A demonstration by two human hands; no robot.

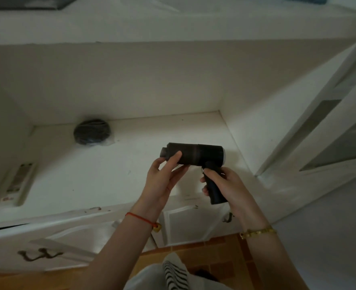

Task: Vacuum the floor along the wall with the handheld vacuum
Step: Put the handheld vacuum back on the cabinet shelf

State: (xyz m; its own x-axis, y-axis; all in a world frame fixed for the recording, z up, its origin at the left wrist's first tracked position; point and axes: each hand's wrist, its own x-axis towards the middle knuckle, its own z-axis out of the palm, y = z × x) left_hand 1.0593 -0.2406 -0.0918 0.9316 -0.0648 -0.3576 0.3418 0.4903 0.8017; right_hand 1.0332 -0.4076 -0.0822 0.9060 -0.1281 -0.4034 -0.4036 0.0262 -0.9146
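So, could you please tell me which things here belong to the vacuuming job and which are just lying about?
For the job:
- handheld vacuum
- right hand on its handle
- left hand on its barrel
- tiled floor

Just lying about:
- dark round bundle in plastic on the counter
- remote control at the counter's left

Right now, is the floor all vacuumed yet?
Not yet. The handheld vacuum is picked up: the right hand grips its handle and the left hand holds its barrel, above the white counter. It is nowhere near the tiled floor, so all the vacuuming along the wall is left.
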